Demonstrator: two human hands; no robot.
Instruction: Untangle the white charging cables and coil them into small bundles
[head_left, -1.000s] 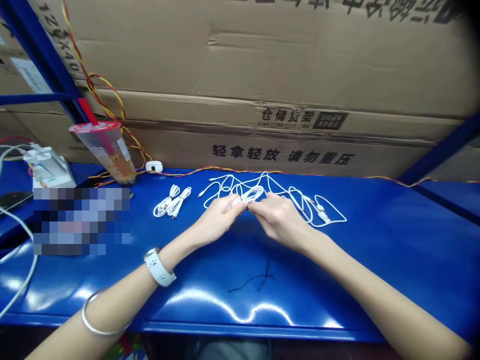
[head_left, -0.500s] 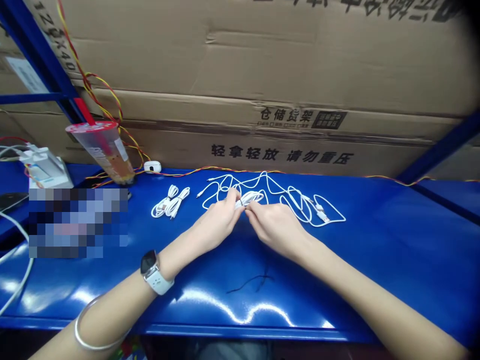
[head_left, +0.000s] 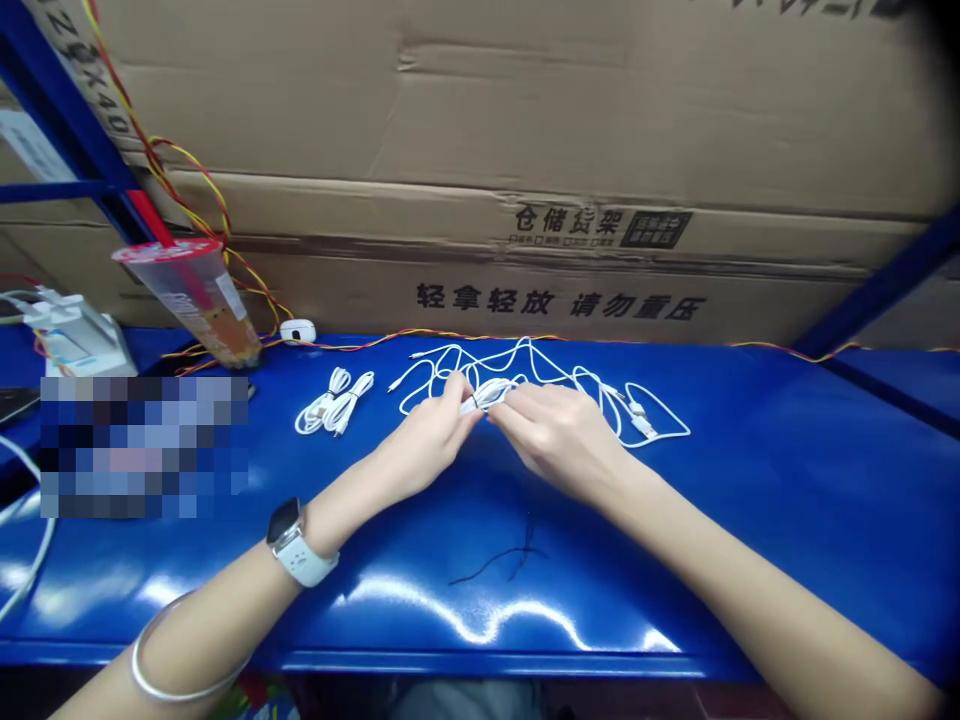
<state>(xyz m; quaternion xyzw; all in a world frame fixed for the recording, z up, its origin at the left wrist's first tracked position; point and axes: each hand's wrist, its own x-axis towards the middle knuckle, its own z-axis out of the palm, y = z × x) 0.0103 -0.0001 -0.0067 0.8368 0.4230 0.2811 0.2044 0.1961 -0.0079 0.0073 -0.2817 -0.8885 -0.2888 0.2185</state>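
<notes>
Pinching a coiled white charging cable (head_left: 487, 395) at the centre of the head view, the left hand (head_left: 424, 440) and right hand (head_left: 559, 435) were both closed on it, each from its own side; the coil lay at 12 o'clock from the wrists, its long axis nearly crosswise, tilted from about 8 o'clock up to 2 o'clock, and neither hand was clearly nearer; its loose loops (head_left: 525, 362) sprawled behind the hands over the blue steel bench (head_left: 787, 520), ending in a connector (head_left: 641, 425) at 3 o'clock from the right hand; a smaller bundle of white cables (head_left: 334, 405) lay at 9 o'clock from the left hand; a tilted plastic cup (head_left: 187, 295) stood further out at 10 o'clock; a black thread (head_left: 517, 555) lay at 6 o'clock from the hands; a smartwatch (head_left: 289, 540) sat on the left wrist.
</notes>
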